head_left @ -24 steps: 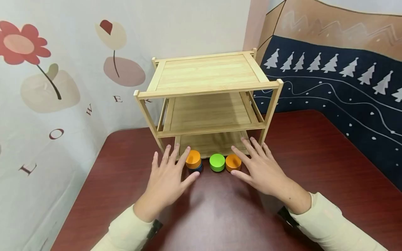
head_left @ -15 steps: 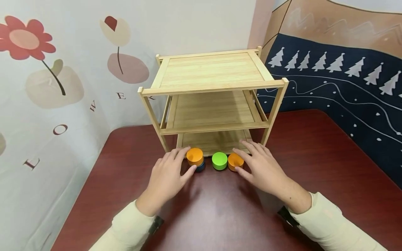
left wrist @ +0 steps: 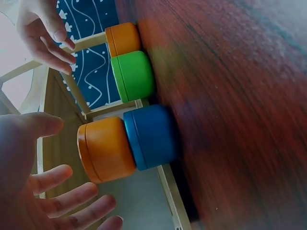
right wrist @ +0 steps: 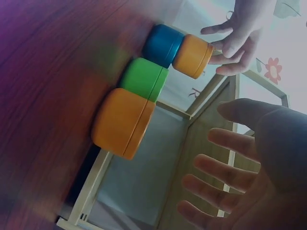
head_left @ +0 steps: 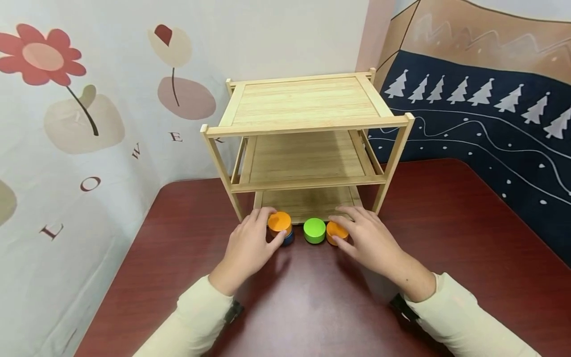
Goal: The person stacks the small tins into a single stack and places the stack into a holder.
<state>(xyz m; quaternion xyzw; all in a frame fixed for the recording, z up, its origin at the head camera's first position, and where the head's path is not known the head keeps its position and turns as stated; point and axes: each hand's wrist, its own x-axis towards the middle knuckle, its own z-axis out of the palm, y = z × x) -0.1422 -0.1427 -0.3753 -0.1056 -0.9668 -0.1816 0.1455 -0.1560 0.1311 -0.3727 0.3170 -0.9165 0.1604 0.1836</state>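
Near the front of the wooden rack, an orange round lidded jar (head_left: 279, 222) stands on top of a blue one (left wrist: 151, 136). My left hand (head_left: 247, 248) is around the upper orange jar, thumb in front and fingers behind; the left wrist view shows a gap between them. A green jar (head_left: 314, 231) stands alone to the right of the stack. Beside it is a second orange jar (right wrist: 121, 122), partly hidden in the head view by my right hand (head_left: 374, 243). That hand hovers with fingers spread and slightly bent, apart from the jar.
A three-level wooden rack (head_left: 308, 101) stands directly behind the jars, its lowest shelf near the table. The dark red table (head_left: 446, 218) reaches out on both sides. Printed cloth walls (head_left: 276, 39) rise behind and at the sides.
The fingers of both hands have bent from straighter, and the hands have come nearer to the jars. The jars have not moved on the table; the head view has shifted slightly.
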